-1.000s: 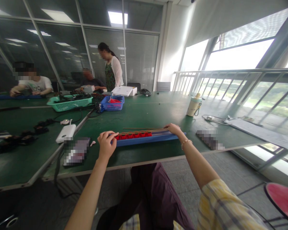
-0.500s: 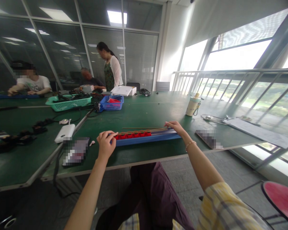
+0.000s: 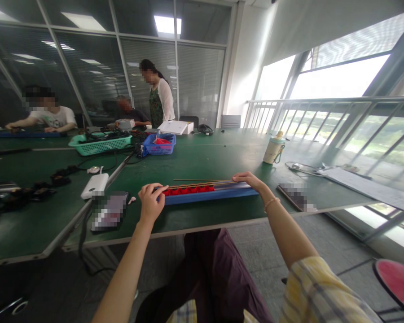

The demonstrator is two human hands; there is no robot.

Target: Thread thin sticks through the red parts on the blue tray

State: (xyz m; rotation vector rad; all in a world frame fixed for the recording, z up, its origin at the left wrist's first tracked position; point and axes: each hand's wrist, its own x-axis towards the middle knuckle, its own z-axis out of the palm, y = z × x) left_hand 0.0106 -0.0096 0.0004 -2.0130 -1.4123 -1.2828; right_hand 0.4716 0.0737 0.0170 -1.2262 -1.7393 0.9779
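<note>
the long blue tray (image 3: pixel 208 197) is laid on the green worktop (image 3: pixel 208 161), with red pieces (image 3: pixel 190 189) in its left part. along its top, a thin rod (image 3: pixel 202 184) is pinched by the left hand (image 3: pixel 151 202) near the tray's left end. near the tray's right end, whether anything is gripped by the right hand (image 3: pixel 251 180) cannot be told.

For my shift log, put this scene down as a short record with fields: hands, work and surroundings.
Left hand: at the blue trough's left end, fingertips at a thin rod
Right hand: near the trough's right end, fingertips at the rod; grip unclear
Blue trough: on the green table, between the hands
Red pieces: in a row in the trough's left part
Thin rod: lengthwise over the trough
Beyond: blue basket, cream bottle
</note>
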